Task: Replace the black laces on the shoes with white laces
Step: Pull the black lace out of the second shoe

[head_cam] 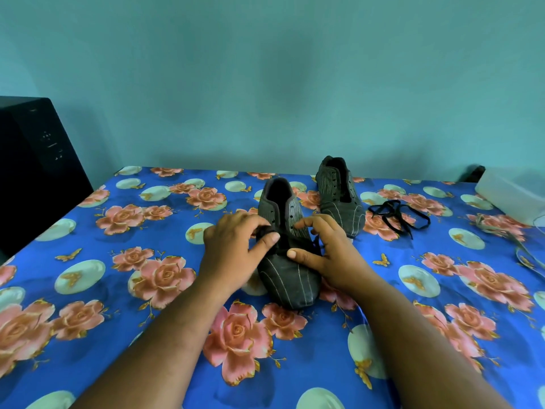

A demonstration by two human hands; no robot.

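Note:
A dark grey striped shoe (290,278) lies in the middle of the floral cloth, toe towards me. Black lace (283,242) still runs through its lower eyelets. My left hand (236,249) sits on the shoe's left side and pinches the black lace between thumb and fingers. My right hand (327,249) is on the right side, fingers curled around the lace's other part, thumb pressed on the vamp. The second shoe (339,196) stands behind, unlaced. A loose black lace (398,215) lies to its right. Pale laces (498,228) lie at the far right.
The blue cloth with pink roses (147,276) covers the whole table. A black box-like device (35,166) stands at the back left. A white plastic container (513,190) sits at the back right, against the teal wall.

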